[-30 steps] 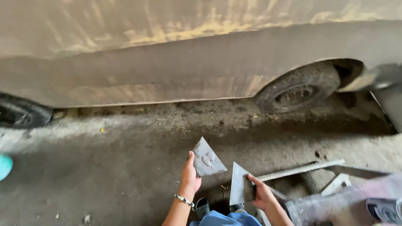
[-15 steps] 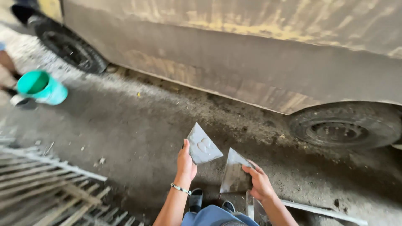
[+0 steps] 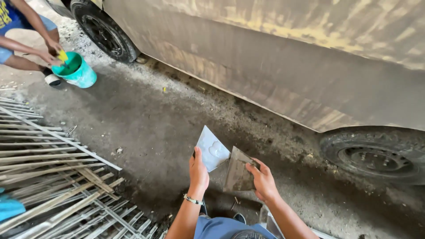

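Grey filler sits on the stiff, light scraper (image 3: 212, 149) pinched at its base by the left hand (image 3: 198, 170); the right hand (image 3: 264, 180) grips a second blade (image 3: 238, 170) likewise.

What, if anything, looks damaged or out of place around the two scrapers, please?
The car body panel is blotchy, with yellow patches showing through grey. A metal grille lies flat on the ground. Both scrapers are smeared with grey paste.

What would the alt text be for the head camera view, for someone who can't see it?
A person's left hand holds a pale grey scraper and the right hand a darker one, beside a sanded car on a dusty concrete floor. Far left, another person reaches into a teal bucket; a metal grate lies at lower left.
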